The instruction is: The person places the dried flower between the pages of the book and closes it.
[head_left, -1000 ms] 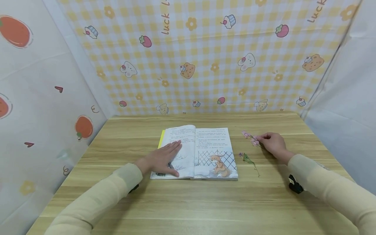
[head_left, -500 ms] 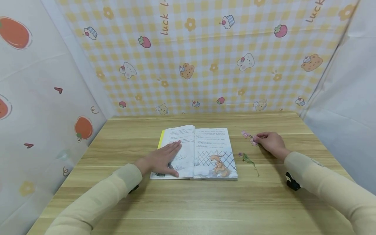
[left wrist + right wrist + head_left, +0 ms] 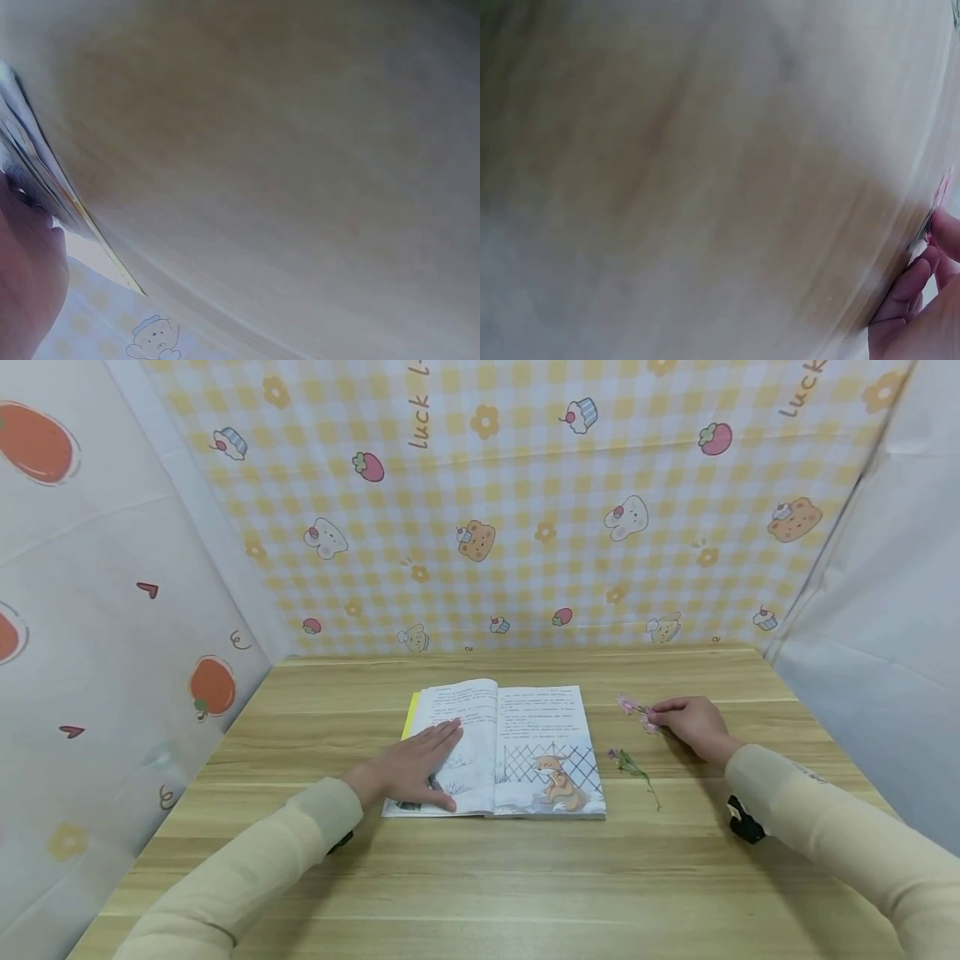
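An open book (image 3: 536, 718) lies on the wooden table, its right page showing a fox picture by a fence. My left hand (image 3: 416, 768) rests flat on the left page with fingers straight and thumb spread. To the right of the book, my right hand (image 3: 693, 724) pinches the stem of a pink flower sprig (image 3: 627, 704) between thumb and fingertips, low over the table. The right wrist view shows the curled fingers (image 3: 907, 289) around the stem, only partly in frame. A second sprig with a purple bloom and green stem (image 3: 633, 766) lies between book and right hand.
The wooden table (image 3: 480, 885) reaches back to a yellow checked cloth wall (image 3: 525, 552). White cloth panels stand on the left (image 3: 112, 677) and right (image 3: 855, 660). A yellow cover edge (image 3: 410, 714) sticks out at the book's left side.
My right hand has shifted slightly left toward the blossoms along the sprig. The left hand stays on the page, and the book and second sprig keep their places.
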A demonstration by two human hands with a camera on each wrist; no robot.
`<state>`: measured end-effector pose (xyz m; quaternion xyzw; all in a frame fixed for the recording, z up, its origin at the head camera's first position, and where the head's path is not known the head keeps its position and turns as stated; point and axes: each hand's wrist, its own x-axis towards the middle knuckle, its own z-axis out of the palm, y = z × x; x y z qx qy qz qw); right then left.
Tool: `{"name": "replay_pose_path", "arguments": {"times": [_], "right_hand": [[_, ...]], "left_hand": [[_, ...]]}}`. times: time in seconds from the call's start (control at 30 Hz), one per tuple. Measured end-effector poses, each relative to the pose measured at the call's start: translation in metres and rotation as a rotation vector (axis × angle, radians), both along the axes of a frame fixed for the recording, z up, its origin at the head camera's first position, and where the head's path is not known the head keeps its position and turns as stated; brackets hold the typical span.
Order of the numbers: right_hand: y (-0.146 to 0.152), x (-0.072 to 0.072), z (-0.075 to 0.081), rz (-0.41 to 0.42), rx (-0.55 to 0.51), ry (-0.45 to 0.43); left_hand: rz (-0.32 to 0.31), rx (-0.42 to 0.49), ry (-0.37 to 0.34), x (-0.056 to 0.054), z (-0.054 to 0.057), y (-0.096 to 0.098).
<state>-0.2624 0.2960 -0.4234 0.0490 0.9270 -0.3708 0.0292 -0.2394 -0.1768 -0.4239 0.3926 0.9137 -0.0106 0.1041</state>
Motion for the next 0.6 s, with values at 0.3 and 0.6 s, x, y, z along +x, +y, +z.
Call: {"name": "replay_pose_path", "arguments": {"times": [0.3, 0.6], "right_hand": [[-0.0022, 0.0005, 0.0002, -0.034, -0.018, 0.021], [-0.0066, 0.0046, 0.0001, -0.066, -0.122, 0.078]], "left_hand": [[-0.007, -0.008, 0.009, -0.0007, -0.0022, -0.0012], [-0.006, -0.001, 0.007, -0.0004, -0.0010, -0.0005]]}}
